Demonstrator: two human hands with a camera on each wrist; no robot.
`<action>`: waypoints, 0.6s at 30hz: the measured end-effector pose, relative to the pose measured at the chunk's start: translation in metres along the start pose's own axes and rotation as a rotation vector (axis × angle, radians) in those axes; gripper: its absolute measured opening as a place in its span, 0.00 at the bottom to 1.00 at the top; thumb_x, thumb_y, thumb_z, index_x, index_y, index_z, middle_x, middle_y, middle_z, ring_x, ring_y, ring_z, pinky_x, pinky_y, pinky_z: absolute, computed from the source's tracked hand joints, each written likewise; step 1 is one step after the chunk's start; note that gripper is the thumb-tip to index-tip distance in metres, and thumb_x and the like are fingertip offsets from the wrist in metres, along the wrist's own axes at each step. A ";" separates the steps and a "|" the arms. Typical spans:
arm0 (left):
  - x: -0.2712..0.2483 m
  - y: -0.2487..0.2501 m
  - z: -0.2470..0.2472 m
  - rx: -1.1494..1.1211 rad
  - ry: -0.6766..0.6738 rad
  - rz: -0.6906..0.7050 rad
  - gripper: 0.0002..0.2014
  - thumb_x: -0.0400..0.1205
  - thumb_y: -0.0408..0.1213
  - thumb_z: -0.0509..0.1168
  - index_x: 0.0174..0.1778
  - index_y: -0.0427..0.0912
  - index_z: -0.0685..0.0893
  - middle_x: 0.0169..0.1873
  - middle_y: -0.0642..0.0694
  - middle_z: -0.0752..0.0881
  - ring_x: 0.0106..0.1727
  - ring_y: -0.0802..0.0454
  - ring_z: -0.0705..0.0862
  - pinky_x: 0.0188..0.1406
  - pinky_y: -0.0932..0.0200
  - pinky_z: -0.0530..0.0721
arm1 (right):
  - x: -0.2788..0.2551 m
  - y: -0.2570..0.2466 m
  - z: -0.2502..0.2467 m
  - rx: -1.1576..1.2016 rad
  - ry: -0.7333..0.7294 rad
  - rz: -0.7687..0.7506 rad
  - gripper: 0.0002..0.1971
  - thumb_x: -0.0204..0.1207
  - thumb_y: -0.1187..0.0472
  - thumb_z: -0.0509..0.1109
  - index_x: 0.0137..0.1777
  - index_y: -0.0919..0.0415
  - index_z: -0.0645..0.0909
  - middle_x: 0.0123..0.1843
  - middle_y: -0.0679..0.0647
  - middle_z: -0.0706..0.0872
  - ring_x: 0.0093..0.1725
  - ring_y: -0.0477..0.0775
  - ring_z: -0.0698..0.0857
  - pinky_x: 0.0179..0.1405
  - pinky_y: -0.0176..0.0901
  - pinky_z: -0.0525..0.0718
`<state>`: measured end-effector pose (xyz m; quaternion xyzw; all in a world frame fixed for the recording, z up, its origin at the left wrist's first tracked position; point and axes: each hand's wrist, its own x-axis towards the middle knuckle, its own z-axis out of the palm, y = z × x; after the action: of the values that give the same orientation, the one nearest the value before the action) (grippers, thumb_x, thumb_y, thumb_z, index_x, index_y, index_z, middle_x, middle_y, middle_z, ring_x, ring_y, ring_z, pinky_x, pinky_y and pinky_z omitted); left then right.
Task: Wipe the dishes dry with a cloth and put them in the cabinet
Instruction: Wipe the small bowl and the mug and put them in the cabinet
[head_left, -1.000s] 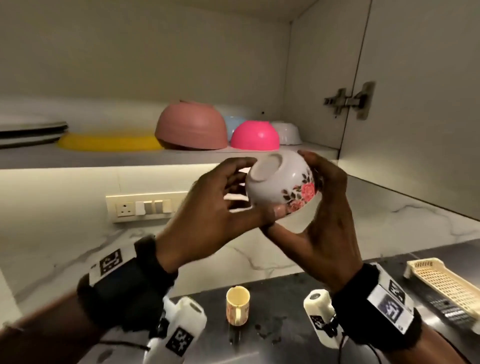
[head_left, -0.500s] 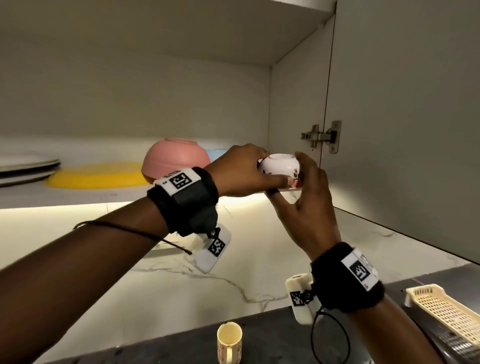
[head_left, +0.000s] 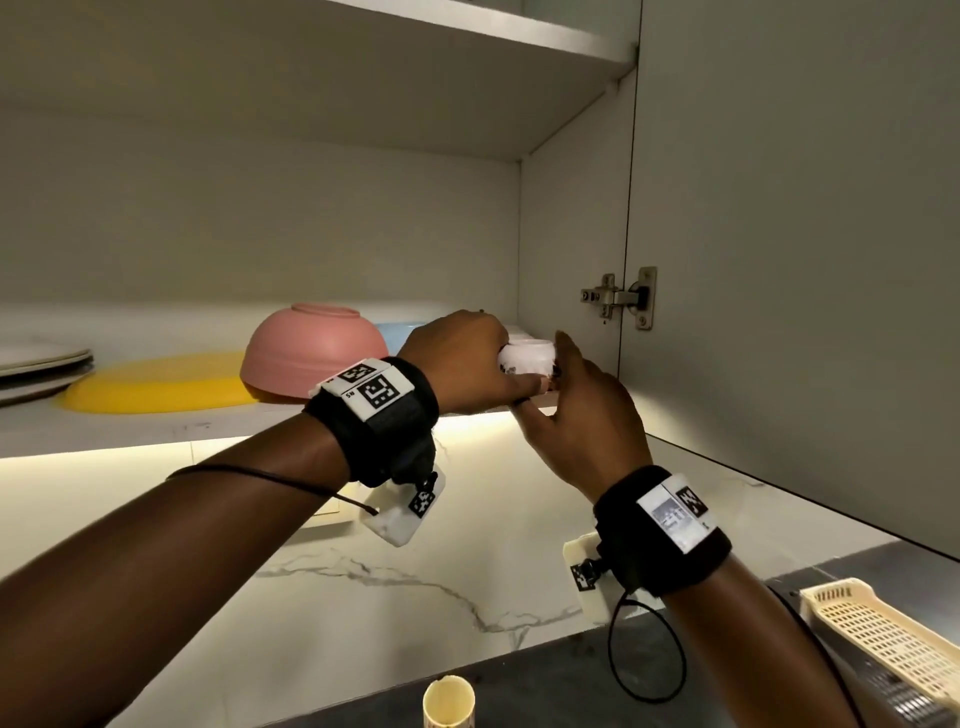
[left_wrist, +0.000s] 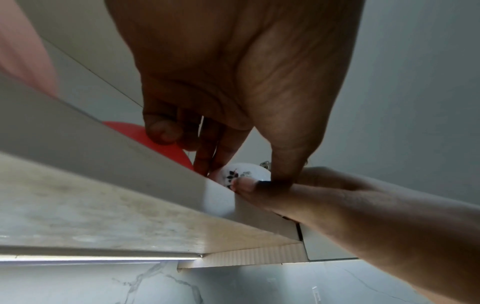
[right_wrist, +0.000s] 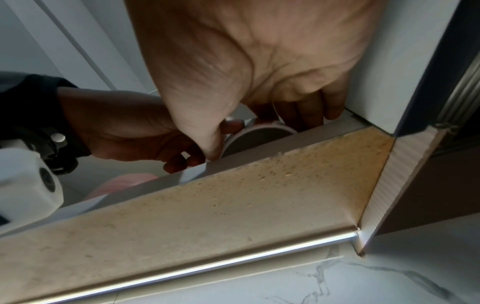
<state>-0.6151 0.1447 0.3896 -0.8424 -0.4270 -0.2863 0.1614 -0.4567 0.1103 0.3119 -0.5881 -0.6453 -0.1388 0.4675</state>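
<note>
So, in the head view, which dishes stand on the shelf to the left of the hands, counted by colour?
White plates: 2
Yellow plate: 1
Pink bowl: 1
Blue bowl: 1
Total: 5

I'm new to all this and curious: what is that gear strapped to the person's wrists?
Nothing covers the left hand or right hand; no sleeves show. Each wrist wears a wide black band with white labels bearing square black codes. Under each hangs a small white box, code-marked too, trailing a thin black cable.
</note>
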 end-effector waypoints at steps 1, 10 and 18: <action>0.001 -0.001 0.000 0.020 0.000 -0.004 0.27 0.77 0.70 0.70 0.33 0.47 0.81 0.33 0.51 0.81 0.38 0.50 0.82 0.31 0.55 0.71 | 0.002 0.000 0.000 -0.032 -0.019 -0.007 0.44 0.81 0.40 0.70 0.91 0.59 0.61 0.72 0.56 0.87 0.67 0.62 0.86 0.65 0.54 0.84; 0.000 -0.008 -0.009 0.101 0.007 -0.055 0.27 0.78 0.71 0.66 0.36 0.47 0.82 0.35 0.51 0.84 0.40 0.47 0.84 0.33 0.54 0.74 | 0.014 -0.009 0.003 -0.055 -0.135 0.024 0.43 0.85 0.39 0.60 0.93 0.59 0.50 0.79 0.58 0.82 0.77 0.61 0.80 0.87 0.62 0.62; -0.015 -0.011 -0.013 0.057 0.043 -0.042 0.22 0.81 0.60 0.68 0.50 0.43 0.91 0.44 0.47 0.91 0.47 0.45 0.87 0.46 0.46 0.87 | 0.015 -0.010 0.012 -0.031 -0.133 0.031 0.45 0.81 0.31 0.54 0.92 0.57 0.54 0.77 0.55 0.84 0.78 0.59 0.80 0.88 0.66 0.56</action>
<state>-0.6354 0.1347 0.3904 -0.8218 -0.4492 -0.2955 0.1884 -0.4688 0.1254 0.3209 -0.6131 -0.6636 -0.1020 0.4164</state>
